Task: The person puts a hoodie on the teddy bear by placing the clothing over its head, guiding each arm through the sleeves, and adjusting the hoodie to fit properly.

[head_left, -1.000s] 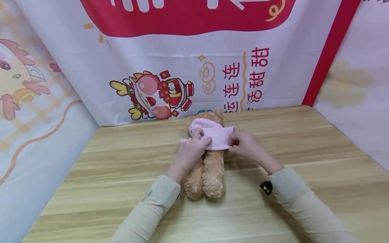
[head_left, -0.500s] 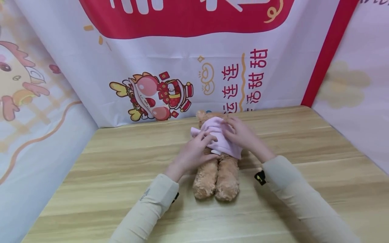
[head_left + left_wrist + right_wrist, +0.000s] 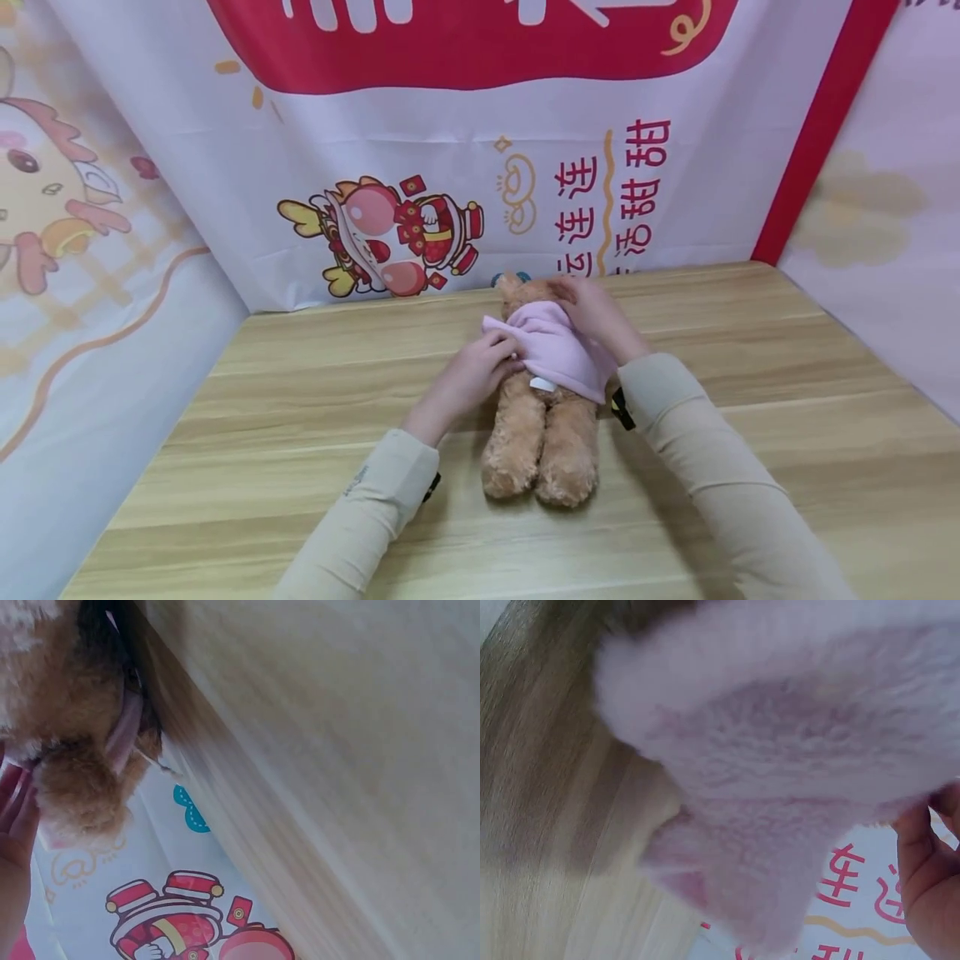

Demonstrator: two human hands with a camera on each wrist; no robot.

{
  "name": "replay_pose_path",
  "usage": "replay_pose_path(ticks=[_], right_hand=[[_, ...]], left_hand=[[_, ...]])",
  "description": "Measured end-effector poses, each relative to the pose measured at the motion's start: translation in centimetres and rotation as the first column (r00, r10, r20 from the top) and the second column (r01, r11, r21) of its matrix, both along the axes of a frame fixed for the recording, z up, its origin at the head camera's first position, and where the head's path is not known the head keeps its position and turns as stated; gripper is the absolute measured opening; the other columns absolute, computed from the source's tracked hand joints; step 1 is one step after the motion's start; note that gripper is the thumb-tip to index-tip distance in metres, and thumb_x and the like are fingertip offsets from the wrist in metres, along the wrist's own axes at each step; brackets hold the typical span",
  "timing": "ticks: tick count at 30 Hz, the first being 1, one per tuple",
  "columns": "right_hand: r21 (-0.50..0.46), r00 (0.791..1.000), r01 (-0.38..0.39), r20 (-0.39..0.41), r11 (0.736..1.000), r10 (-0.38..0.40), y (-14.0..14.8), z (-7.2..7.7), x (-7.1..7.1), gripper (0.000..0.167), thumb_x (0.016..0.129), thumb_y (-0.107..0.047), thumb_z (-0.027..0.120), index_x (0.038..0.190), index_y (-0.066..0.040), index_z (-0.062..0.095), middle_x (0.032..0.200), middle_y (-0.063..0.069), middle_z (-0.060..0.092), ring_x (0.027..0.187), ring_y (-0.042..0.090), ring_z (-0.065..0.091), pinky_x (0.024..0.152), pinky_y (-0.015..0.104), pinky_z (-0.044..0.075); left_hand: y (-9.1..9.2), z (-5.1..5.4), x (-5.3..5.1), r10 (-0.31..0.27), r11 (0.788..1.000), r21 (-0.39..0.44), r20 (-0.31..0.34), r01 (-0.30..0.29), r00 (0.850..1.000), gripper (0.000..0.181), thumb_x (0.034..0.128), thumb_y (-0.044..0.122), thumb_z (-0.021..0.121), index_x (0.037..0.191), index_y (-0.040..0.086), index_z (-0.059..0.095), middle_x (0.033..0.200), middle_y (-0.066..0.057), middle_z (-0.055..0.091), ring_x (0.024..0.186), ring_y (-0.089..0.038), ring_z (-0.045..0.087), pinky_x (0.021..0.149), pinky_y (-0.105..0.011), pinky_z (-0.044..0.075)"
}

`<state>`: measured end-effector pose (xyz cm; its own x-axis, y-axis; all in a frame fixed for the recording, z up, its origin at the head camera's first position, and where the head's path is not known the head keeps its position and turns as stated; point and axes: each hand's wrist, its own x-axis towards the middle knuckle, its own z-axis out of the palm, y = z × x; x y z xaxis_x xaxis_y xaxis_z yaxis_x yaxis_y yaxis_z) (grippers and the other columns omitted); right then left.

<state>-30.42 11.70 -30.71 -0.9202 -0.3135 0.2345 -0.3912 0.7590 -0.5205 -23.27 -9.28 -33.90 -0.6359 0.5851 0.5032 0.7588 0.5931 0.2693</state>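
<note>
A brown teddy bear [image 3: 517, 437] lies on the table, legs toward the near edge, its back upward as far as I can tell. Around its upper body is a small pink hooded top [image 3: 562, 354], which looks fluffy in the right wrist view. My left hand [image 3: 472, 367] pinches the top's left side near the bear's arm; its fingers show beside brown fur [image 3: 82, 787] in the left wrist view. Up by the neck, my right hand [image 3: 600, 317] holds the fabric's edge between thumb and fingers, clearest in the right wrist view [image 3: 934, 877]. Its fingertips are partly hidden.
A white tag [image 3: 543, 384] shows below the hem. The wooden table [image 3: 300, 467] meets a printed white and red cloth [image 3: 420, 125] right behind the bear's head. More printed cloth hangs at the left and right sides.
The bear and its top have shifted right and turned slightly. My right hand has gone from the lower right hem up to the neck. The left hand stays at the left side.
</note>
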Motion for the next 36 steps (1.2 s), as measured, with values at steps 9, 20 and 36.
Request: replay_pose_path(ticks=[9, 20, 36], right_hand=[[0.096, 0.988, 0.154, -0.047, 0.983, -0.15, 0.2, -0.3, 0.2, 0.013, 0.095, -0.007, 0.05, 0.096, -0.002, 0.062, 0.101, 0.017, 0.066, 0.096, 0.034, 0.061, 0.087, 0.047, 0.049], [-0.015, 0.928, 0.348, -0.137, 0.937, -0.347, 1.5, -1.3, 0.0, 0.012, 0.094, -0.01, 0.053, 0.092, 0.001, 0.058, 0.096, 0.021, 0.062, 0.092, 0.04, 0.06, 0.082, 0.051, 0.048], [-0.07, 0.98, 0.167, -0.098, 0.983, -0.173, 2.1, -1.0, -0.1, 0.017, 0.096, -0.013, 0.055, 0.098, 0.004, 0.059, 0.1, 0.023, 0.059, 0.095, 0.037, 0.058, 0.085, 0.048, 0.048]], left_hand=[[0.0, 0.1, 0.1, -0.072, 0.991, -0.111, -0.023, 0.069, 0.997, 0.01, 0.0947, 0.015, 0.056, 0.101, 0.009, 0.06, 0.103, -0.006, 0.065, 0.102, -0.021, 0.062, 0.097, -0.037, 0.048], [-0.9, 0.7, 1.4, -0.033, 0.968, -0.252, -0.09, 0.01, 0.995, 0.004, 0.0952, 0.013, 0.055, 0.096, 0.015, 0.059, 0.096, 0.001, 0.068, 0.098, -0.015, 0.065, 0.109, -0.04, 0.039], [-2.7, 0.5, 2.1, 0.114, 0.972, -0.216, 0.062, -0.098, 0.992, 0.018, 0.0949, 0.034, 0.053, 0.089, 0.017, 0.056, 0.083, 0.003, 0.062, 0.086, -0.014, 0.06, 0.098, -0.041, 0.043]])
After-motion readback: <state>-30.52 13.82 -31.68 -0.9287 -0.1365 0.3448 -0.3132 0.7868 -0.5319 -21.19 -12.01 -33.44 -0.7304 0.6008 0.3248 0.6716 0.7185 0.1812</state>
